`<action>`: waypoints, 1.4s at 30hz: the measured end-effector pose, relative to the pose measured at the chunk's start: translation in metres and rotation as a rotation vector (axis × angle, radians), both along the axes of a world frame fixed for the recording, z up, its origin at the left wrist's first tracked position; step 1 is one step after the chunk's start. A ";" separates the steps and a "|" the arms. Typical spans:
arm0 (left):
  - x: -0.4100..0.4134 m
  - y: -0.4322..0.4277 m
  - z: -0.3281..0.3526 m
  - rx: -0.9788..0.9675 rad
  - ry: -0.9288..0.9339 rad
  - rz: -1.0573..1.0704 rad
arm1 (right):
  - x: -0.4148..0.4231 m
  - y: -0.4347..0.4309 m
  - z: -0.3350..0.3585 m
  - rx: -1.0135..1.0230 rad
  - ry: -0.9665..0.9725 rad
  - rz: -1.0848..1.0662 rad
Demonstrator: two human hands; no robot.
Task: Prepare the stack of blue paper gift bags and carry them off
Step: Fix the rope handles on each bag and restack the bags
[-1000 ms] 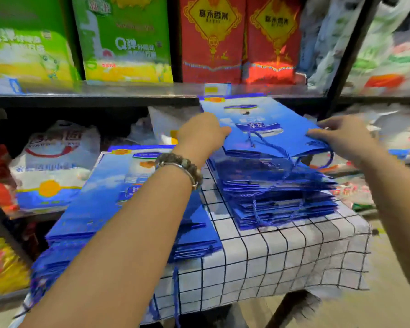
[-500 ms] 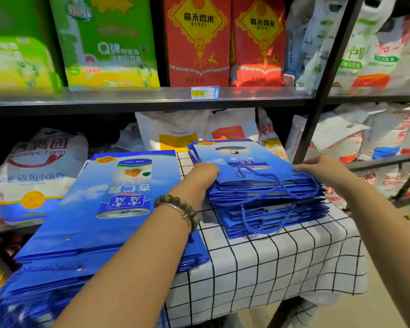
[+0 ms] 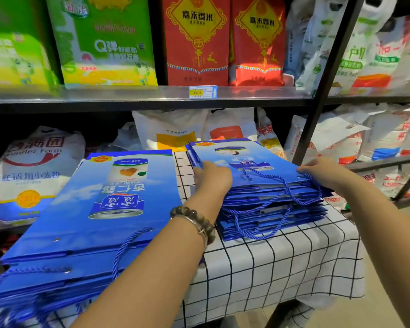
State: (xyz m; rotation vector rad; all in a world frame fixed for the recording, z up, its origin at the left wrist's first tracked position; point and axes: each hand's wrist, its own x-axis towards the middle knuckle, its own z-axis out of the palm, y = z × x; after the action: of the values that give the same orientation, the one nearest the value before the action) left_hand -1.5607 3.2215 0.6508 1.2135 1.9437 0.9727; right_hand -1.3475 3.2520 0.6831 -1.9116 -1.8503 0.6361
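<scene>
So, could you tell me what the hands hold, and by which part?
Both grip the right-hand stack of blue paper gift bags: left hand at its left edge, right hand at its right edge.

Price tag (image 3: pixel 202 92): 45.00. Red bags (image 3: pixel 197 41): 嘉禾香米. Blue gift bag (image 3: pixel 97 209): 杏仁露. White sack (image 3: pixel 33 162): perhaps "Farm".

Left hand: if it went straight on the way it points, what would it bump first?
The left hand grips the right-hand stack of blue paper gift bags, so it would probably push into that stack first.
</scene>
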 end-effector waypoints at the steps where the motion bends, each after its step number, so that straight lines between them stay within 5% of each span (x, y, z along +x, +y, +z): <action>1: 0.000 -0.003 0.009 0.014 0.148 -0.038 | -0.002 0.001 0.003 0.027 -0.042 0.018; 5: 0.018 -0.015 0.041 0.134 0.478 -0.323 | -0.021 0.011 0.012 0.260 -0.212 0.121; 10: 0.037 -0.013 0.019 -0.009 0.774 -0.519 | -0.046 0.014 -0.005 0.157 -0.340 0.308; 25: 0.037 -0.014 0.000 -0.176 0.666 -0.567 | -0.047 0.002 -0.024 -0.010 -0.533 0.333; 29: 0.031 -0.023 0.013 -0.092 0.587 -0.538 | -0.051 0.006 -0.010 -0.019 -0.556 0.376; 34: 0.007 -0.049 0.039 0.084 0.586 -0.451 | -0.062 0.008 0.013 0.234 -0.669 0.352; 39: -0.046 -0.095 0.050 0.165 0.481 -0.358 | -0.109 -0.037 0.021 0.445 -0.407 0.401; 42: -0.086 -0.127 0.049 0.112 0.437 -0.298 | -0.141 -0.067 0.010 0.404 -0.213 0.579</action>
State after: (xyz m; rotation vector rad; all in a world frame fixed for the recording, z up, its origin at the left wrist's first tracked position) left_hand -1.6471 3.0948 0.6997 1.8429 1.9626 0.7092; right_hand -1.4885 3.1846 0.6934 -1.2223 -2.4666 0.1891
